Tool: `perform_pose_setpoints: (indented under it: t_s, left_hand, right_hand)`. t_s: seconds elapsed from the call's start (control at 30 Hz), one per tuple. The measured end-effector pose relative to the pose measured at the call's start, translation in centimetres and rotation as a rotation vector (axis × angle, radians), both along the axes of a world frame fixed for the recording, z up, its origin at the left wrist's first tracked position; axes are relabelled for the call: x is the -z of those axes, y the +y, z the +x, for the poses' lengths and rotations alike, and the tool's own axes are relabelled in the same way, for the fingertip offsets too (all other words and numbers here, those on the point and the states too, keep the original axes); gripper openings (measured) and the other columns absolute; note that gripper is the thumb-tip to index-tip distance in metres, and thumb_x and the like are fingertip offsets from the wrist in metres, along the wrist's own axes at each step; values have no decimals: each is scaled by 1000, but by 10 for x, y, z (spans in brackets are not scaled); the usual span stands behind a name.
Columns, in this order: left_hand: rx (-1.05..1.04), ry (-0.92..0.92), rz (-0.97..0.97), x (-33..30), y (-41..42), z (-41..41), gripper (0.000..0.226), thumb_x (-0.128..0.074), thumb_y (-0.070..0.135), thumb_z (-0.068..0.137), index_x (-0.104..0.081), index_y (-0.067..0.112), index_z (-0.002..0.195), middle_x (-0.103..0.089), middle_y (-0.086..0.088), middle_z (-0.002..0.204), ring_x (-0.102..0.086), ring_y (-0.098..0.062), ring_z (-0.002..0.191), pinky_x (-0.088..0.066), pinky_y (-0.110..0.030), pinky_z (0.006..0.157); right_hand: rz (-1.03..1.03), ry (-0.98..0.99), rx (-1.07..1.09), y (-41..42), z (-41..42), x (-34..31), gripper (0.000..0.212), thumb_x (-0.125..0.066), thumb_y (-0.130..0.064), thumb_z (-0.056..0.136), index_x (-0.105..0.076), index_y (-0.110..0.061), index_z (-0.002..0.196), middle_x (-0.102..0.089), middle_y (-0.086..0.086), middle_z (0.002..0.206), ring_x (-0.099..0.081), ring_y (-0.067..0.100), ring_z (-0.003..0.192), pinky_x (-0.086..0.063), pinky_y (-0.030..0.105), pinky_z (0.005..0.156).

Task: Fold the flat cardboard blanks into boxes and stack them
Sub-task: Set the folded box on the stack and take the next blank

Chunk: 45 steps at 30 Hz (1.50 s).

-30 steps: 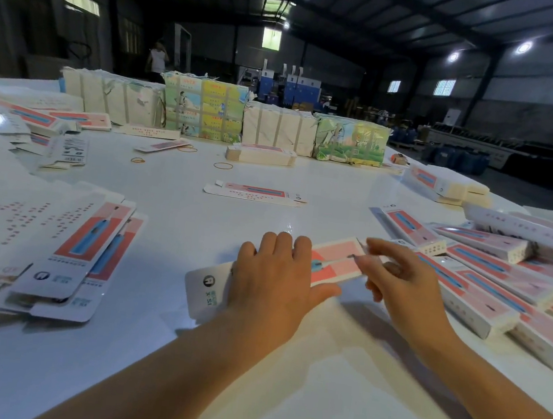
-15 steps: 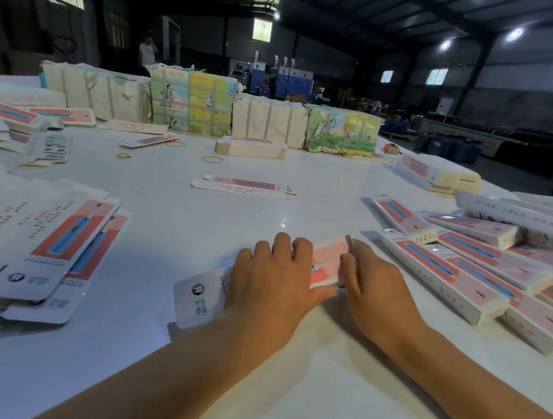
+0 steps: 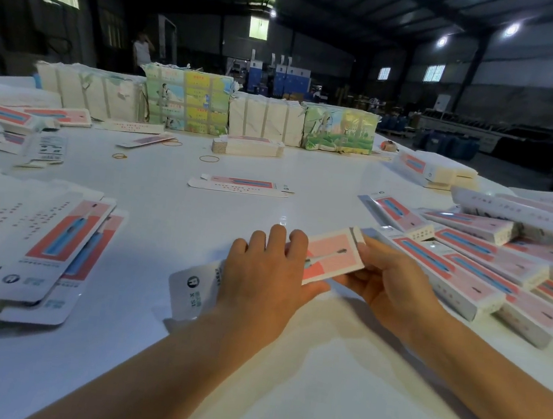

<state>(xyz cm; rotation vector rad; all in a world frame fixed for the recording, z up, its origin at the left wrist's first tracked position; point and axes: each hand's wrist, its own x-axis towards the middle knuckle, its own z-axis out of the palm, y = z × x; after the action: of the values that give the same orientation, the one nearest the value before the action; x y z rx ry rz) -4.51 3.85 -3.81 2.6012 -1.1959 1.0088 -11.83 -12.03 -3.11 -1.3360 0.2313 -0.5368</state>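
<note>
A long pink and white cardboard blank (image 3: 328,255) printed with a toothbrush lies across the white table (image 3: 172,204) just in front of me. My left hand (image 3: 265,277) lies over its middle, fingers on top and thumb under the near edge. My right hand (image 3: 387,280) grips its right end, thumb beneath and fingers at the end flap, which is lifted. The white left end (image 3: 190,290) sticks out past my left hand. Several folded boxes (image 3: 489,264) lie in a pile to the right. Flat blanks (image 3: 53,252) are stacked on the left.
One loose blank (image 3: 240,185) lies mid-table, with a small bundle of blanks (image 3: 247,146) behind it. Wrapped bundles (image 3: 187,102) line the far edge. Rubber bands (image 3: 209,158) lie scattered. More blanks (image 3: 20,118) sit far left. A person (image 3: 142,52) stands in the dark hall beyond.
My right hand slid in to the blank's right end, then took hold of it and lifted that end off the table. My left hand stayed on the middle.
</note>
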Motion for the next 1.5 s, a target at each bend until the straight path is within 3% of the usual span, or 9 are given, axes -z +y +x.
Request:
perform_pose_setpoints:
  t_s: [0.27,0.37,0.47,0.67,0.8,1.0,1.1,1.4,1.5]
  left_hand:
    - [1,-44,50,3,-2,2,72,-21,72,81,-24,18,129,-46,-7,118,-50,-22,99,-36,-29,76]
    - [-2,-68,62,1,-2,0,71,-23,71,83,-26,16,128,-47,-8,116,-51,-23,97,-36,-30,75]
    - [-31,-77,10,-4,-1,-5,72,-41,73,78,-49,14,118,-57,-6,98,-56,-21,79,-39,-29,63]
    - [-56,-84,-53,-5,-8,-9,65,-69,70,58,-66,11,85,-57,-3,67,-53,-20,51,-39,-27,47]
    - [-51,-67,-41,-4,-8,-11,64,-67,71,57,-65,11,82,-56,-3,65,-52,-20,50,-38,-26,47]
    - [-65,-10,-21,-11,-2,-9,64,-52,72,68,-64,12,90,-58,-3,71,-57,-20,57,-42,-27,50]
    - [-65,16,-23,-15,1,-7,74,-28,72,75,-55,13,109,-58,-4,87,-59,-21,73,-42,-29,61]
    - [-44,-33,8,-10,10,3,79,-17,74,77,-46,14,118,-55,-4,98,-56,-22,84,-40,-30,68]
    - [65,22,17,-12,14,4,81,-16,71,73,-58,10,105,-59,-8,85,-59,-25,70,-43,-31,60]
  right_hand:
    - [-319,-24,152,5,-5,1,52,-40,1,91,-78,-31,79,-75,0,83,-72,17,81,-57,24,65]
    - [-542,0,274,7,-8,1,38,-41,1,88,-73,-15,78,-74,-2,76,-70,18,76,-59,31,70]
    - [-683,39,263,11,-10,2,31,-41,-4,93,-70,-11,86,-71,4,81,-66,26,82,-56,44,79]
    - [-969,42,353,29,-11,5,27,-41,-10,99,-49,-28,81,-55,-18,67,-56,-7,68,-40,8,56]
    - [-972,48,337,29,-13,4,29,-40,-7,99,-52,-27,80,-54,-17,64,-55,-8,64,-38,7,53]
    - [-783,108,248,22,-9,1,27,-42,-20,101,-64,-12,114,-69,0,103,-63,15,92,-52,25,78]
    - [-811,124,335,24,-10,2,24,-46,-25,99,-70,-21,99,-72,-7,93,-64,8,85,-50,21,73]
    - [-860,101,228,26,-13,6,19,-54,-27,93,-61,-44,99,-68,-13,106,-62,7,96,-53,38,86]
    - [-905,85,151,17,-11,5,52,-57,-20,92,-39,-38,137,-42,-11,144,-44,5,126,-39,33,107]
